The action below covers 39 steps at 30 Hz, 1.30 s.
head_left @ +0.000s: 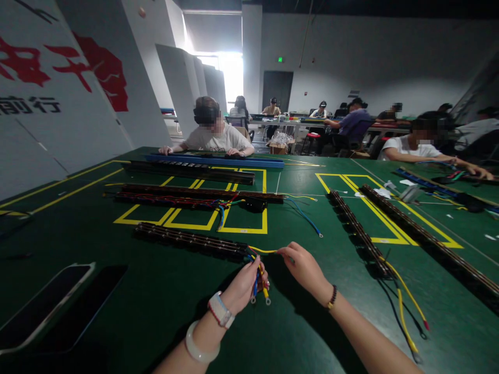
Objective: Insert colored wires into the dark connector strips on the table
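Note:
My left hand [249, 283] is closed around a bundle of blue and yellow wires [266, 292] whose ring terminals hang below the fingers. These wires come out of the right end of a long dark strip assembly [191, 242] lying on the green table. A yellow wire [263, 250] runs from the same end to my right hand [306, 267], where thumb and fingertips pinch its tip. The tip itself is hidden by the fingers. A watch [221, 310] and a pale bangle [201, 343] are on my left wrist.
Behind lies another dark assembly with red and blue wiring [175, 200]; a blue wire [306, 215] trails from it. More strips [358, 234] with yellow and black leads lie right. Two phone-like slabs [47, 301] rest left. Co-workers [218, 132] sit across the green table [163, 322].

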Tool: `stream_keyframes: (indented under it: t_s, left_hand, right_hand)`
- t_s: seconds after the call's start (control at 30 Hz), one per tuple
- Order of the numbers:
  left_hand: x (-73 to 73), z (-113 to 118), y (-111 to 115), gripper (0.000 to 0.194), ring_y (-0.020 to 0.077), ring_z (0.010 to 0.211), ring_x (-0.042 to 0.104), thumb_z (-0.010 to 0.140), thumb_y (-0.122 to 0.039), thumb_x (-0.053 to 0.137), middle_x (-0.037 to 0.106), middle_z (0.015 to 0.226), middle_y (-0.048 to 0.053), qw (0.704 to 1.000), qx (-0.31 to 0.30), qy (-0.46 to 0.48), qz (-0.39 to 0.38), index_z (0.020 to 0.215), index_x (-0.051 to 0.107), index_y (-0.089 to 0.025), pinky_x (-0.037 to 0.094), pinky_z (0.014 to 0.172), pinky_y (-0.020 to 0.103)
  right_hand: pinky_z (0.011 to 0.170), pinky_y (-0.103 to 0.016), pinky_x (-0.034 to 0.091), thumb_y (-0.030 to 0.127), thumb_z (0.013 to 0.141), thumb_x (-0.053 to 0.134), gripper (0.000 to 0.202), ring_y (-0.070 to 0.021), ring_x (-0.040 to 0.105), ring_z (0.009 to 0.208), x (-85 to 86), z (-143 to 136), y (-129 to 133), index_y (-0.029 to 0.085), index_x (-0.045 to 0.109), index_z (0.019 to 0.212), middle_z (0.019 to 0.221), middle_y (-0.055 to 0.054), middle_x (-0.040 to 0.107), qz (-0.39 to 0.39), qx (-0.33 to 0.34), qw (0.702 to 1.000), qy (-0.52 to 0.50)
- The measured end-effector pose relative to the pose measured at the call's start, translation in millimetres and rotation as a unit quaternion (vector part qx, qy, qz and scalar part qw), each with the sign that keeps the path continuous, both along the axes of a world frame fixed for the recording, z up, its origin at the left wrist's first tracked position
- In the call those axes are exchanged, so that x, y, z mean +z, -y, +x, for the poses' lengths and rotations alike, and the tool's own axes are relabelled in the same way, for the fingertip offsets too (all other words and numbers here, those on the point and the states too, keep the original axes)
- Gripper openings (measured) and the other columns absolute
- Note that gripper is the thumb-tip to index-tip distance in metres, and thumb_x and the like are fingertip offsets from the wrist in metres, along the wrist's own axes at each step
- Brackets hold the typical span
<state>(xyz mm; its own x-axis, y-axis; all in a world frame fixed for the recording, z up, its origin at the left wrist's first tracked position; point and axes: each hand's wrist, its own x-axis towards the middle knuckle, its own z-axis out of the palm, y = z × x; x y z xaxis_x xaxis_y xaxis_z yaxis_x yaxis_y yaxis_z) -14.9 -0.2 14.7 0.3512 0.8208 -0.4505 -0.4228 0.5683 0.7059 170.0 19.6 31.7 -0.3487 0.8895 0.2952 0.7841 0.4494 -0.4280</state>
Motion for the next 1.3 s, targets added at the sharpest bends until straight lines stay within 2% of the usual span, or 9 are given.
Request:
stream_keyframes:
  t_s: [0.17,0.4,0.5,0.6,0.77,0.87,0.97,1.17,1.3]
  left_hand:
    - [-2.6,-4.3,-2.0,0.030,0.0060,0.043,0.041,0.089,-0.042,0.047,0.043,0.053,-0.006,0.999,-0.031,0.024,-0.011,0.071,0.044,-0.018,0.038,0.050,0.019]
    - [-1.4,-7.3,-4.5,0.029,0.0081,0.045,0.048,0.088,-0.042,0.049,0.049,0.054,-0.004,0.999,-0.048,0.013,0.003,0.073,0.047,-0.017,0.040,0.051,0.020]
    - [1.6,-5.3,-3.2,0.028,0.0121,0.055,0.058,0.086,-0.041,0.053,0.059,0.061,0.001,0.999,-0.034,0.012,-0.004,0.075,0.052,-0.015,0.046,0.060,0.024]
    - [2.1,-3.1,-2.6,0.028,0.0184,0.069,0.065,0.087,-0.040,0.053,0.065,0.071,0.009,0.999,-0.026,0.048,-0.006,0.079,0.056,-0.013,0.049,0.074,0.033]
    - [-2.3,-2.4,-4.7,0.027,0.0184,0.076,0.066,0.089,-0.036,0.050,0.068,0.081,0.011,0.997,-0.031,0.072,0.001,0.091,0.061,-0.011,0.049,0.077,0.032]
    - [-4.9,-2.2,-5.6,0.030,0.0148,0.070,0.064,0.087,-0.039,0.054,0.068,0.080,0.009,0.998,-0.029,0.052,0.011,0.095,0.064,-0.012,0.048,0.065,0.025]
    - [-5.9,-1.1,-5.9,0.031,0.0114,0.063,0.060,0.084,-0.040,0.057,0.067,0.080,0.008,0.999,-0.016,0.023,0.022,0.093,0.066,-0.011,0.042,0.054,0.020]
    - [0.5,-0.4,-5.6,0.032,0.0128,0.065,0.062,0.088,-0.040,0.048,0.066,0.075,0.006,0.997,-0.029,0.070,0.004,0.090,0.064,-0.012,0.042,0.051,0.019]
    - [3.3,-2.5,-3.6,0.035,0.0174,0.075,0.066,0.090,-0.037,0.035,0.067,0.075,0.007,0.996,-0.008,0.093,-0.006,0.092,0.062,-0.014,0.050,0.062,0.026]
  right_hand:
    - [0.076,-0.025,0.044,0.007,0.089,0.043,0.025,-0.0145,0.057,0.083,-20.8,-1.8,-22.5,0.018,0.065,0.097,0.087,-0.004,0.058,0.015,-0.013,1.000,-0.007]
    - [0.076,-0.028,0.041,0.005,0.089,0.041,0.027,-0.0173,0.053,0.081,-28.4,-7.6,-37.0,0.017,0.064,0.097,0.086,-0.006,0.059,0.044,-0.040,0.996,0.074]
    - [0.077,-0.029,0.041,0.009,0.089,0.045,0.024,-0.0177,0.052,0.082,-32.6,-4.5,-31.0,0.019,0.064,0.097,0.088,-0.006,0.057,0.055,-0.032,0.995,0.081]
    - [0.086,-0.036,0.039,0.015,0.088,0.049,0.020,-0.0211,0.050,0.098,-34.3,1.2,-18.0,0.021,0.064,0.100,0.102,-0.008,0.055,0.109,-0.027,0.993,0.047]
    - [0.092,-0.042,0.037,0.024,0.088,0.052,0.028,-0.0227,0.048,0.105,-22.9,7.2,11.7,0.023,0.059,0.116,0.112,-0.010,0.053,0.149,0.065,0.986,0.032]
    - [0.092,-0.039,0.037,0.019,0.086,0.053,0.035,-0.0200,0.052,0.100,-14.4,3.1,25.6,0.027,0.056,0.121,0.107,-0.007,0.058,0.145,0.169,0.973,0.055]
    - [0.092,-0.036,0.038,0.014,0.087,0.051,0.037,-0.0177,0.054,0.098,-11.1,-5.7,30.7,0.028,0.056,0.121,0.106,-0.005,0.061,0.155,0.216,0.962,0.059]
    - [0.086,-0.034,0.043,0.020,0.094,0.046,0.026,-0.0170,0.056,0.095,-8.9,-16.9,21.3,0.026,0.060,0.114,0.102,-0.005,0.063,0.129,0.204,0.970,-0.010]
    - [0.086,-0.034,0.047,0.023,0.095,0.042,0.024,-0.0177,0.057,0.098,3.1,-25.9,8.2,0.022,0.061,0.109,0.103,-0.008,0.062,0.099,0.119,0.978,-0.138]
